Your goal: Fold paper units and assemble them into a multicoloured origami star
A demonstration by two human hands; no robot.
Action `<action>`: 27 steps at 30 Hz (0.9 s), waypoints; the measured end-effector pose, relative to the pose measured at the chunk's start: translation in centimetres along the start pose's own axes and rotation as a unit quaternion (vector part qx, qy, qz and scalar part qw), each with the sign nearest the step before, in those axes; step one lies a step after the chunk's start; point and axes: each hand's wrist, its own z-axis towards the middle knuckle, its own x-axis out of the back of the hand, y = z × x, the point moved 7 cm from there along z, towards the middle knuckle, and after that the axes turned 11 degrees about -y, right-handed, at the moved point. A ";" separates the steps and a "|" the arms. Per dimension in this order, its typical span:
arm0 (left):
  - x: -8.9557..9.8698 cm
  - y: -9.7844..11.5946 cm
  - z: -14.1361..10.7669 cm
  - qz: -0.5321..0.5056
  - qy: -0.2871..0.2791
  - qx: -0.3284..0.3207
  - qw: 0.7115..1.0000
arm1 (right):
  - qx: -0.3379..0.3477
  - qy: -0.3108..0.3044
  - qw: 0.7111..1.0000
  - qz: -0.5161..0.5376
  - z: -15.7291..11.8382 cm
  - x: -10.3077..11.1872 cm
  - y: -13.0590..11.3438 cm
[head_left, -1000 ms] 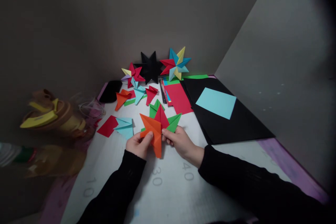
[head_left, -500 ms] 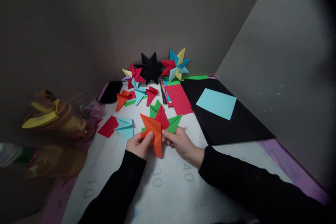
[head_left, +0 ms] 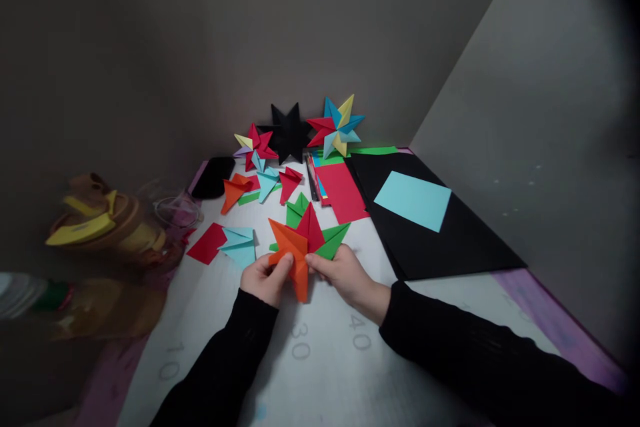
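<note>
Between my two hands is a partly built origami star (head_left: 310, 230) with orange, red and green points. My left hand (head_left: 267, 275) pinches its orange piece (head_left: 294, 250), thumb on top and the other fingers underneath. My right hand (head_left: 345, 273) grips the star from the other side, its thumb at the edge of the orange piece and its fingers by the green point (head_left: 334, 240). Just beyond the star lies a green folded piece (head_left: 299, 211). To the left are a light blue folded piece (head_left: 239, 245) and a red paper (head_left: 206, 243).
Finished stars, one black (head_left: 289, 135) and one multicoloured (head_left: 337, 127), lean on the back wall. Red paper sheets (head_left: 343, 190) and a large black sheet (head_left: 450, 250) bearing a light blue paper (head_left: 414, 200) lie right. A bottle (head_left: 100, 307) and a phone (head_left: 213, 177) are left.
My right thumb has shifted slightly left onto the edge of the orange piece. The orange piece's lower tip has swung a little left. Both hands keep their grip.
</note>
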 end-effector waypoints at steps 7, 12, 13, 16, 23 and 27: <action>0.5 -0.2 0.7 0.040 -0.012 -0.046 0.998 | 0.008 -0.007 0.998 0.059 -0.1 0.1 0.0; 1.9 0.2 1.6 -0.084 0.019 -0.080 0.993 | -0.055 -0.075 0.993 0.078 -0.3 -0.7 0.3; 1.6 0.2 1.7 -0.097 -0.007 -0.060 0.993 | -0.060 -0.092 0.991 0.075 -0.4 -0.9 0.2; 0.9 0.2 1.5 -0.089 -0.056 -0.007 0.994 | -0.062 -0.144 0.985 0.066 -0.4 -1.5 -0.2; 0.8 0.8 0.8 -0.067 -0.038 0.001 0.997 | -0.050 -0.142 0.987 0.064 -0.1 -1.3 0.0; 1.1 1.1 1.1 -0.051 -0.035 -0.014 0.998 | -0.061 -0.107 0.990 0.071 -0.1 -0.8 0.5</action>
